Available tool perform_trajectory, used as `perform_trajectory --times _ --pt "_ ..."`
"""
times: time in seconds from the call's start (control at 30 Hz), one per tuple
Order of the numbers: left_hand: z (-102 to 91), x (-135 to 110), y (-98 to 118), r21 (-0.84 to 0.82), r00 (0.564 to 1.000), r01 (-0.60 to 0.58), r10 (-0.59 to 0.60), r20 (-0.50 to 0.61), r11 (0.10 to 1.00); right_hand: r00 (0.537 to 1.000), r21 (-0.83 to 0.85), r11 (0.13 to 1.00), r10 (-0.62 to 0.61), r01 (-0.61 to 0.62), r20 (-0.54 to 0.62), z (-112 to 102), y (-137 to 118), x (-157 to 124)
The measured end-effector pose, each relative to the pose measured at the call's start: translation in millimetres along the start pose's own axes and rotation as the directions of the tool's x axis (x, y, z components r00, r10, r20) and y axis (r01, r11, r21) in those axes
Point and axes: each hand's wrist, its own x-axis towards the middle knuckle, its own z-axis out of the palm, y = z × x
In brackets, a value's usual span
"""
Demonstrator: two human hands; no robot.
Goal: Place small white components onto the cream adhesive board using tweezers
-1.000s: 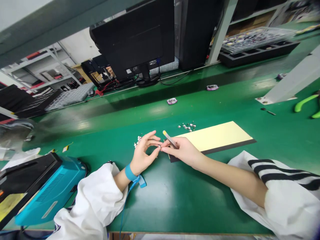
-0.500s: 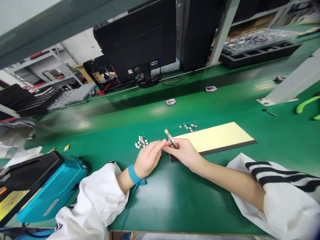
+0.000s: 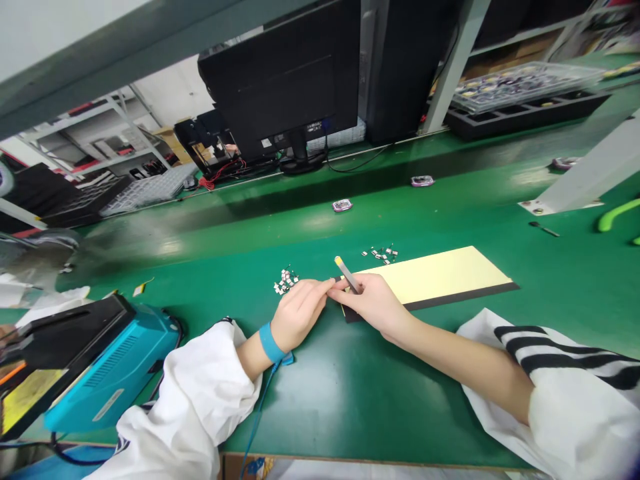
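Observation:
My left hand [image 3: 300, 312] rests on the green bench with its fingers pressed together, fingertips meeting my right hand; what they pinch is too small to make out. A blue wrist strap [image 3: 271, 343] circles that wrist. My right hand [image 3: 373, 303] grips a pair of tweezers [image 3: 346, 273] whose yellow-tipped end points up and away. Both hands meet at the left corner of a pale yellow sheet [image 3: 440, 275] with a black edge. A cluster of tiny white parts [image 3: 285, 280] lies just beyond my left hand, another small cluster [image 3: 381, 253] beyond the sheet.
A teal and black device [image 3: 100, 363] sits at the left front. A black monitor [image 3: 285, 80] stands behind the bench. Two small purple-rimmed parts [image 3: 343, 205] lie on the far strip. Black trays [image 3: 525, 100] sit back right, green-handled pliers [image 3: 617, 217] at the right edge.
My left hand turned from open, palm-up fingers to a closed hand lying low on the bench, fingertips against my right hand. The right hand with the tweezers has barely moved.

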Motion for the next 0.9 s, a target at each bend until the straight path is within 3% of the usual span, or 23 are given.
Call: perform_trajectory --times 0.23,0.37,0.53,0.7,0.9 --pt "-0.6 0.5 0.6 0.068 1.0 0.026 -0.026 -0.005 0.997 0.999 -0.035 0.999 0.034 -0.033 0.002 0.6 0.3 0.2" --pt "-1.4 3.3 3.2 -0.128 0.971 0.231 -0.236 -0.03 0.965 0.999 -0.056 0.998 0.003 -0.001 0.049 -2.6 -1.7 0.3" --pt "0.1 1.8 5.3 -0.43 0.878 0.421 -0.478 -0.029 0.799 0.987 -0.046 0.997 -0.048 0.055 0.154 -5.8 -5.2 2.0" --pt "-0.7 3.9 3.0 -0.404 0.877 0.413 -0.476 -0.065 0.816 0.981 -0.035 0.994 -0.094 0.101 0.169 -6.7 -8.0 2.5" --pt "-1.5 6.4 -0.7 -0.43 0.889 0.4 -0.456 -0.032 0.81 0.981 0.051 0.999 -0.012 0.003 0.191 -7.7 -9.0 0.4"
